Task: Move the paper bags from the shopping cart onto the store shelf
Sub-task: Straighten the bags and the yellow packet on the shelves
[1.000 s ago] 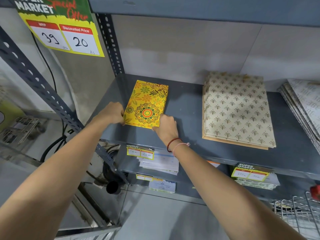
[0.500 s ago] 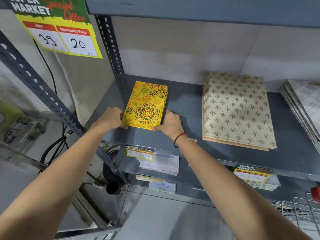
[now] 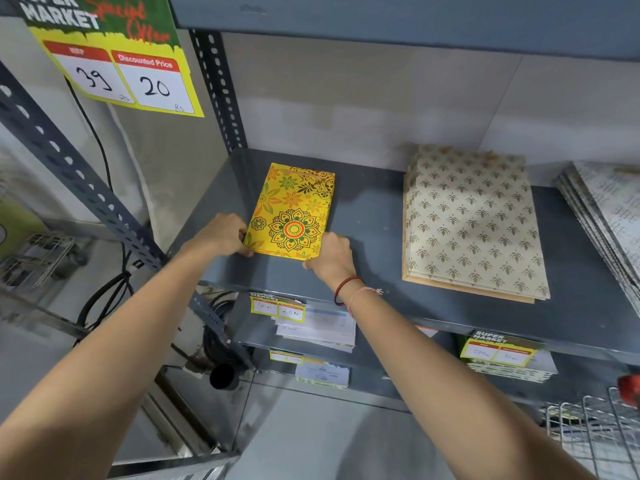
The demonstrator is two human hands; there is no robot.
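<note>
Spanning the scene: grey metal store shelf [image 3: 374, 220]. Right part: stack of beige leaf-print paper bags [image 3: 471, 223], flat. Left part: yellow floral paper bag [image 3: 294, 209], flat, its near-left corner gripped by left hand [image 3: 225, 235], near-right corner by right hand [image 3: 330, 254].

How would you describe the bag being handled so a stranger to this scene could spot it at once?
Start at the grey shelf below and right of the yellow price sign. Near its left end a paper bag lies held by the left hand and right hand. Unlike the beige patterned stack to its right, it is bright yellow with a mandala and flowers.
</note>
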